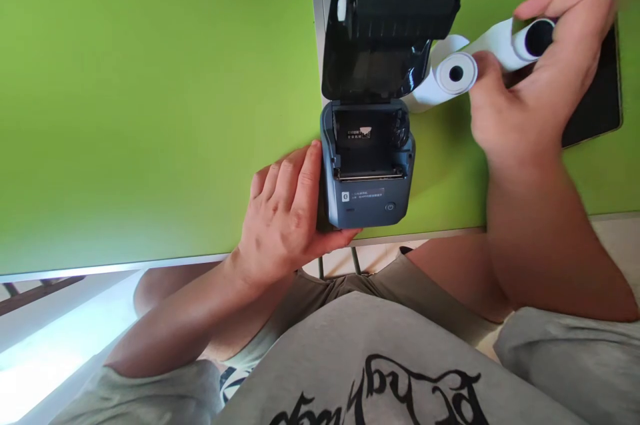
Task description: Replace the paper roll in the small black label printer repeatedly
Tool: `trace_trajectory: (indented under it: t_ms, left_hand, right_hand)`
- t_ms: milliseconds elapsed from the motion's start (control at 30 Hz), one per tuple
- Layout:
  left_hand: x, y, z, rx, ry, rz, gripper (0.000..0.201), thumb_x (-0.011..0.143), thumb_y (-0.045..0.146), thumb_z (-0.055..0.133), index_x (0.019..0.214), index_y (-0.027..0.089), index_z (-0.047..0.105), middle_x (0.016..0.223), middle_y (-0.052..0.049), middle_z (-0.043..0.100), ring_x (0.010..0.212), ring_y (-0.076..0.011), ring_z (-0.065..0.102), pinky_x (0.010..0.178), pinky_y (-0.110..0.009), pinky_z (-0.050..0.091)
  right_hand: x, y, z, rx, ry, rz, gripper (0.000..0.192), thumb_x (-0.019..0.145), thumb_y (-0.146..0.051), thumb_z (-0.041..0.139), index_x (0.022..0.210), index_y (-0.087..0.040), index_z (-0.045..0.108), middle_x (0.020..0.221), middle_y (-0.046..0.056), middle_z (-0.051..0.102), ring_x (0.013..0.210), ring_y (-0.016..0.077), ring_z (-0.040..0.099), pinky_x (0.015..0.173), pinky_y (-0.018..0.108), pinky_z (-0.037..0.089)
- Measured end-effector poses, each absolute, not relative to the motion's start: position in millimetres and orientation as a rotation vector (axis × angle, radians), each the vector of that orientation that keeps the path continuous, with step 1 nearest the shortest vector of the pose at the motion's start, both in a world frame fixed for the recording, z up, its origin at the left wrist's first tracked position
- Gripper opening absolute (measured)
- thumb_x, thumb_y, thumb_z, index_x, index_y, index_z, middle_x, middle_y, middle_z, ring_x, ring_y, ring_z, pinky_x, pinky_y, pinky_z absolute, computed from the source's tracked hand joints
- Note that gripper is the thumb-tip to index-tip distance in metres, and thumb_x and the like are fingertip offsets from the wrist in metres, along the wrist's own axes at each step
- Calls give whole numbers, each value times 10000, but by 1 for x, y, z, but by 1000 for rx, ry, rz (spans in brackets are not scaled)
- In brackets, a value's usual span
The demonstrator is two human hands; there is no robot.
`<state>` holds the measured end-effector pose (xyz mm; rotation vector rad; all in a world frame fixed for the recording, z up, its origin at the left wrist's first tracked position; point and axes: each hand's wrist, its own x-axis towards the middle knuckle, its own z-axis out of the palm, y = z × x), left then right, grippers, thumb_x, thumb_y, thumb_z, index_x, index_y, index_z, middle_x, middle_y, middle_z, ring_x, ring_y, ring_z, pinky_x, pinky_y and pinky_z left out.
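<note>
My left hand [283,215] is at the near left corner of a boxy blue-grey plastic printer [369,198], which stands on a bright green tabletop [150,91] close to its pale near edge. Those fingers [306,185] lie fairly straight, side by side along the printer's left wall, and the thumb is spread away from them along its front, so the hand is open about the corner rather than wrapped shut. The printer's glossy black lid [375,65] is raised at the far side, baring a dark hollow with a small printed label inside; a round power button [391,207] sits at the front right.

To the printer's right, my right hand [543,101] bends over two white paper rolls. Its thumb meets the right side of the roll with a small dark hole [465,68], nearest the lid, while a curled finger reaches over the roll with a wide dark core [521,43]. The other fingers are hidden, so I cannot tell how firmly they close. Partly behind this hand, a flat black slab with a thin rim [597,101] lies on the tabletop.
</note>
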<state>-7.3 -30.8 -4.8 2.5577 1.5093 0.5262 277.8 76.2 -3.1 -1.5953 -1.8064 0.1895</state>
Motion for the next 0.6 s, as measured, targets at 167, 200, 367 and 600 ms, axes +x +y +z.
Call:
trace_trajectory:
  t_ms: [167,200,367,600]
  left_hand:
    - [-8,-30,-5,2563,1488,545,1049,913,860,370,1478,-23,418,1299,-249,658,1158,-319,628,944,-391,424]
    - [-8,-30,-5,2561,1486,548,1048,911,860,378,1482,-19,414,1302,-247,657,1161,-320,627,946,-392,424]
    - [-7,-30,-4,2558,1481,553,1059,910,859,382,1467,-40,431,1298,-257,653,1171,-324,623,950,-395,419]
    - [-7,-30,-4,2556,1488,552,1069,899,855,418,1451,-60,450,1288,-267,649,1152,-330,626,939,-397,422]
  right_hand:
    - [275,79,-1,-1475,-1725,287,399,800,-114,654,1156,-242,530,1032,-96,529,936,48,587,849,323,450]
    - [274,80,-1,-1464,-1714,300,399,794,-115,659,1151,-245,537,1008,-97,523,929,48,585,851,323,452]
    - [276,79,-3,-1462,-1732,334,364,815,-159,652,1157,-239,557,1004,-81,541,946,61,587,874,333,474]
    - [284,83,-8,-1682,-1870,110,235,821,-341,737,934,-168,624,913,-27,646,906,120,626,842,354,500]
